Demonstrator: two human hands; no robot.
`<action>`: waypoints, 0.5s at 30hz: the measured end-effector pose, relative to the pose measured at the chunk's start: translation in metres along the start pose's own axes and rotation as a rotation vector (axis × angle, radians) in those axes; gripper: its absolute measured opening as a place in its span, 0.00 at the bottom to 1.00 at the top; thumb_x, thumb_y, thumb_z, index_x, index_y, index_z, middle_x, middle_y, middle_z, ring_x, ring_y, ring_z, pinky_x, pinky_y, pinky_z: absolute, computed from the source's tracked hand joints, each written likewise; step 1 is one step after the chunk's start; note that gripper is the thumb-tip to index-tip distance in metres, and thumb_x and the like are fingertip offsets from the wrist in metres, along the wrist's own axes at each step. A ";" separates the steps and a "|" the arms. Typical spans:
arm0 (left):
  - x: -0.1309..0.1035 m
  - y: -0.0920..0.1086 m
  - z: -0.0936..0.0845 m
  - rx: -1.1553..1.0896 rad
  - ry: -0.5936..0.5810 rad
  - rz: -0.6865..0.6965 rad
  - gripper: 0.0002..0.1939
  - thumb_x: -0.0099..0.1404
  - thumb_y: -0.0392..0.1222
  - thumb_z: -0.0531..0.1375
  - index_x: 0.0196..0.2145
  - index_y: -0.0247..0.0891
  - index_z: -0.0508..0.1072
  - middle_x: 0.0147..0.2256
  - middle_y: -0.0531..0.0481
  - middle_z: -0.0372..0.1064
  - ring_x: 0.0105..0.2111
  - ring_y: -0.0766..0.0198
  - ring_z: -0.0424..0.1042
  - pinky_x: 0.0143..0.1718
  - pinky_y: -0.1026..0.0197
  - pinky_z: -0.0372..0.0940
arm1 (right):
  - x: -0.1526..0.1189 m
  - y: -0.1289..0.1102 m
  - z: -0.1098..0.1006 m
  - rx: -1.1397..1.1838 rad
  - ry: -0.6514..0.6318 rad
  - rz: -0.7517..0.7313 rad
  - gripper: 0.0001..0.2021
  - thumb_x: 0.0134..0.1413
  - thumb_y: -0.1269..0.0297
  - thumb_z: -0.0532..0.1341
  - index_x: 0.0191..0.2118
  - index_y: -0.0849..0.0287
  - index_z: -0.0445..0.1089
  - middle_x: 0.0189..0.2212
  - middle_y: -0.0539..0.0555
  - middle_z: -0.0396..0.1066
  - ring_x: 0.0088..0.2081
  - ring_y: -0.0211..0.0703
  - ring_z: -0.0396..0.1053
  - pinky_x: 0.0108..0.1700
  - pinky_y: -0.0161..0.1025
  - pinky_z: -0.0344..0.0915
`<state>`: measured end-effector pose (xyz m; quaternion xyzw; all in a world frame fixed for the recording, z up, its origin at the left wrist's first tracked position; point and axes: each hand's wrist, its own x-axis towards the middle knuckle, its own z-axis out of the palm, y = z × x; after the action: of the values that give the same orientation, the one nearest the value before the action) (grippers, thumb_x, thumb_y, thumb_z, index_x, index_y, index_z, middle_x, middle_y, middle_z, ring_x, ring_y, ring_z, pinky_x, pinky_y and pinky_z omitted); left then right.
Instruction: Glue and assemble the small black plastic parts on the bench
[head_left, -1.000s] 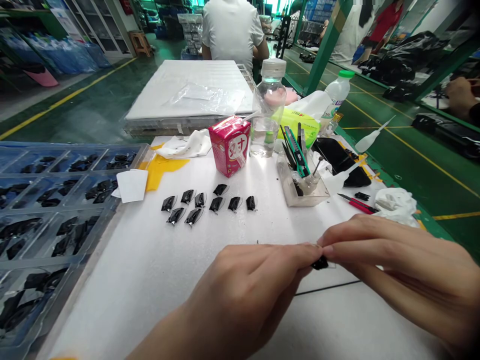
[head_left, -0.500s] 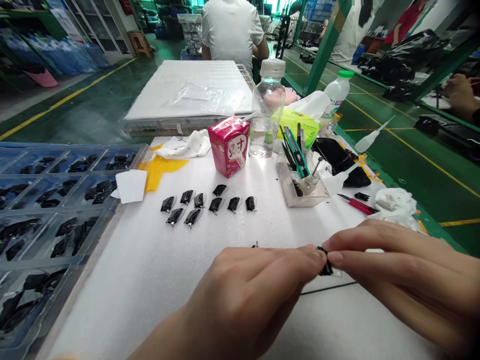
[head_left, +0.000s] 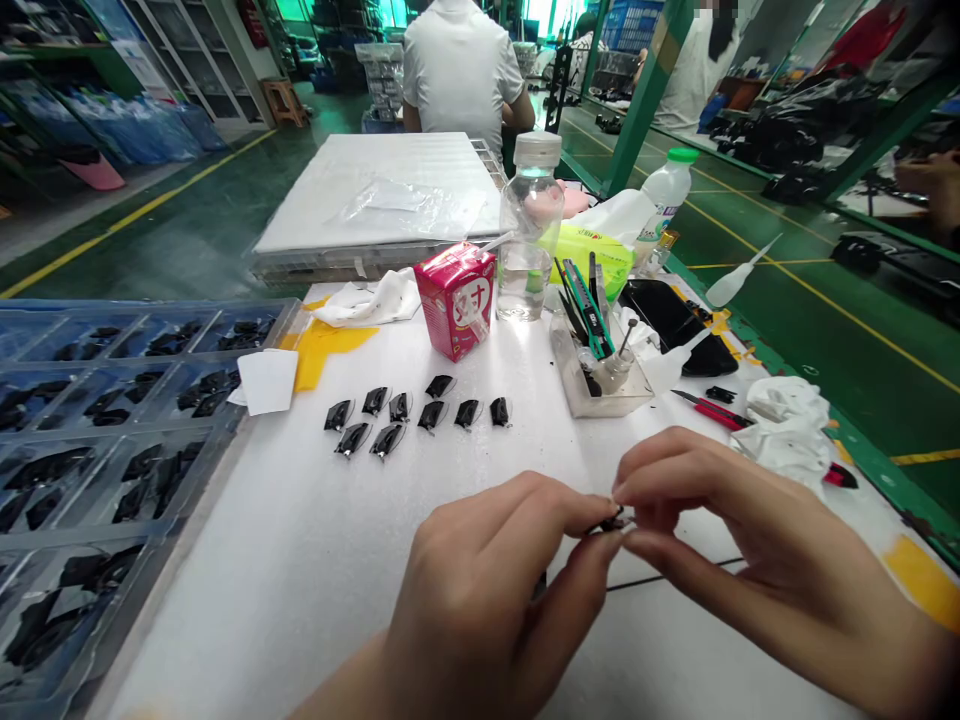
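A small black part [head_left: 611, 522] is pinched between my two hands above the white work surface; the fingers cover most of it. My left hand [head_left: 502, 570] grips it between thumb and forefinger from the left. From the right, the thumb and fingertips of my right hand [head_left: 735, 550] close on its other end. Beyond my hands lie several small black pieces with clear curved edges, such as this black piece [head_left: 500, 411]. A thin dark line [head_left: 675, 574] runs across the surface beneath my hands.
A compartment tray [head_left: 172, 480] of black parts stands at left, with white paper [head_left: 268, 382] by its edge. Further back are a red drink carton [head_left: 455, 305], a clear bottle [head_left: 525, 270] and a tool box [head_left: 607, 397]. A red-handled tool [head_left: 712, 410] and crumpled white cloth [head_left: 787, 425] lie right.
The black part has moved slightly left and been turned, showing less of its face. My right hand has arched, its thumb now below the part and its fingers above.
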<state>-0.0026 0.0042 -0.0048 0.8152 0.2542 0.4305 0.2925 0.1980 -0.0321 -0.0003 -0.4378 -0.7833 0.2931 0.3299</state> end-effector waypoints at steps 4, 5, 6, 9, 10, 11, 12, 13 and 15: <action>0.001 0.001 -0.001 -0.051 0.036 0.002 0.07 0.59 0.25 0.63 0.36 0.30 0.74 0.32 0.45 0.76 0.31 0.65 0.76 0.32 0.68 0.71 | 0.004 -0.002 0.001 0.054 -0.076 0.033 0.10 0.65 0.73 0.53 0.48 0.53 0.62 0.42 0.52 0.66 0.42 0.37 0.67 0.40 0.34 0.68; 0.000 0.001 -0.001 -0.049 0.052 0.017 0.07 0.59 0.25 0.63 0.36 0.30 0.74 0.32 0.45 0.76 0.30 0.65 0.76 0.31 0.68 0.71 | 0.005 -0.002 0.002 0.065 -0.074 0.014 0.10 0.65 0.73 0.52 0.48 0.53 0.63 0.41 0.53 0.66 0.42 0.38 0.67 0.41 0.35 0.69; -0.001 0.002 -0.001 -0.038 0.063 0.029 0.07 0.59 0.26 0.63 0.36 0.31 0.74 0.31 0.45 0.76 0.29 0.65 0.75 0.30 0.68 0.71 | 0.005 -0.002 0.004 0.067 -0.065 -0.007 0.10 0.65 0.74 0.51 0.48 0.54 0.63 0.41 0.53 0.66 0.43 0.39 0.67 0.42 0.35 0.69; -0.007 0.003 0.000 0.043 0.090 0.051 0.08 0.59 0.27 0.64 0.37 0.33 0.75 0.29 0.48 0.75 0.26 0.67 0.74 0.27 0.69 0.70 | 0.004 -0.002 0.009 0.046 -0.023 -0.074 0.10 0.63 0.76 0.52 0.47 0.57 0.62 0.39 0.55 0.66 0.40 0.40 0.68 0.39 0.36 0.69; -0.008 0.005 0.001 0.082 0.096 0.052 0.08 0.59 0.28 0.64 0.37 0.34 0.75 0.28 0.49 0.75 0.25 0.67 0.74 0.26 0.69 0.70 | 0.003 -0.002 0.010 0.038 -0.012 -0.089 0.10 0.63 0.76 0.51 0.47 0.57 0.62 0.38 0.55 0.66 0.39 0.40 0.68 0.38 0.36 0.69; -0.010 0.006 0.001 0.121 0.102 0.054 0.09 0.59 0.28 0.64 0.38 0.34 0.74 0.28 0.50 0.75 0.25 0.67 0.74 0.25 0.69 0.69 | 0.003 -0.003 0.011 0.033 -0.006 -0.094 0.10 0.63 0.76 0.51 0.46 0.57 0.62 0.38 0.55 0.66 0.38 0.40 0.68 0.38 0.36 0.69; -0.010 0.008 0.001 0.157 0.111 0.060 0.09 0.59 0.29 0.64 0.38 0.35 0.74 0.28 0.51 0.76 0.24 0.68 0.74 0.24 0.70 0.69 | 0.003 -0.003 0.012 0.031 -0.001 -0.099 0.10 0.63 0.76 0.51 0.46 0.57 0.62 0.37 0.55 0.66 0.38 0.40 0.68 0.37 0.36 0.69; -0.011 0.009 0.002 0.187 0.112 0.063 0.09 0.60 0.30 0.64 0.38 0.36 0.74 0.28 0.51 0.76 0.25 0.68 0.75 0.24 0.70 0.69 | 0.003 -0.004 0.013 0.032 0.001 -0.102 0.09 0.63 0.76 0.51 0.45 0.57 0.61 0.37 0.55 0.66 0.37 0.40 0.68 0.37 0.36 0.69; -0.010 0.011 0.002 0.229 0.105 0.067 0.08 0.60 0.31 0.64 0.38 0.37 0.74 0.29 0.52 0.77 0.26 0.68 0.76 0.25 0.70 0.70 | 0.003 -0.004 0.013 0.035 0.006 -0.112 0.09 0.63 0.76 0.50 0.45 0.58 0.61 0.36 0.55 0.66 0.37 0.40 0.68 0.37 0.35 0.68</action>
<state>-0.0036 -0.0109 -0.0032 0.8276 0.2891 0.4504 0.1693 0.1847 -0.0336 -0.0042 -0.3881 -0.8004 0.2866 0.3558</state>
